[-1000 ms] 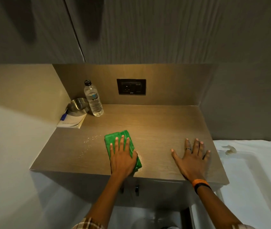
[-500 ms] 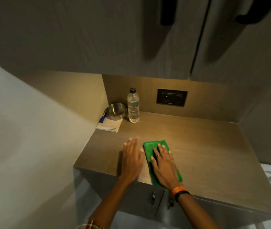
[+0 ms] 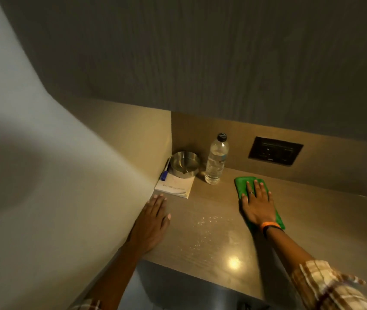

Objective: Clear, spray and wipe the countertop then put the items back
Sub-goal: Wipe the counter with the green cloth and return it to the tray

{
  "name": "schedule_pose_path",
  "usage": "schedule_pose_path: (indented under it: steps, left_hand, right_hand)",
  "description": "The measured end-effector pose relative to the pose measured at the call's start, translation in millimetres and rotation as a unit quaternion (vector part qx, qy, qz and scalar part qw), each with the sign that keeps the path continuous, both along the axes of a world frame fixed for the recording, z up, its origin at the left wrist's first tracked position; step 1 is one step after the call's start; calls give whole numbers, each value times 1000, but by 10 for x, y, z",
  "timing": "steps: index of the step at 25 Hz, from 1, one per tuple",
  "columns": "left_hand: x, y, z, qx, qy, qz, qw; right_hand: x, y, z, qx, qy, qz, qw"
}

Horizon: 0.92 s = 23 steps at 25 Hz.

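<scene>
My one camera sits on my head, looking forward and steeply down at the worktop [image 3: 211, 231] from close above its front edge, turned toward the left rear corner beneath the cupboard [image 3: 200, 52].

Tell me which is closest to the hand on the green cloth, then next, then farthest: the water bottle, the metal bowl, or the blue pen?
From the right hand, flat on the green cloth:
1. Water bottle, standing just left of the cloth near the back wall.
2. Metal bowl, farther left, in the corner on the notepad.
3. Blue pen, farthest left, against the side wall.
</scene>
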<state>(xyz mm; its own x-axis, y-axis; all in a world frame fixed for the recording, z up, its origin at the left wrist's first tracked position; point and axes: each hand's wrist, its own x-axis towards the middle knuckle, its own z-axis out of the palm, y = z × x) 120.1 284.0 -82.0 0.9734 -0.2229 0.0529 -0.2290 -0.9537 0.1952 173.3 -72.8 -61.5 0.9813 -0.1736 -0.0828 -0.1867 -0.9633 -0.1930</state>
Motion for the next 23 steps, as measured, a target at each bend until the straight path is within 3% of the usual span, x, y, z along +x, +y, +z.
schedule_pose_path:
  steps: [4, 10, 15, 20, 23]
  left_hand:
    - [61, 58, -110, -3, -8, -10, 1000]
    - [43, 31, -101, -20, -21, -10, 1000]
    - [52, 37, -139, -4, -15, -10, 1000]
    - [36, 76, -114, -11, -7, -22, 1000]
    - [23, 84, -116, -13, -14, -37, 999]
  right_hand:
    - [223, 62, 98, -25, 8, 64, 998]
    - [-821, 549, -136, -2, 7, 243, 970]
    - [-518, 835, 17, -19, -8, 184, 983]
    - [-1060, 566, -71, -40, -7, 354, 935]
    - [-1474, 16, -46, -15, -7, 286, 958]
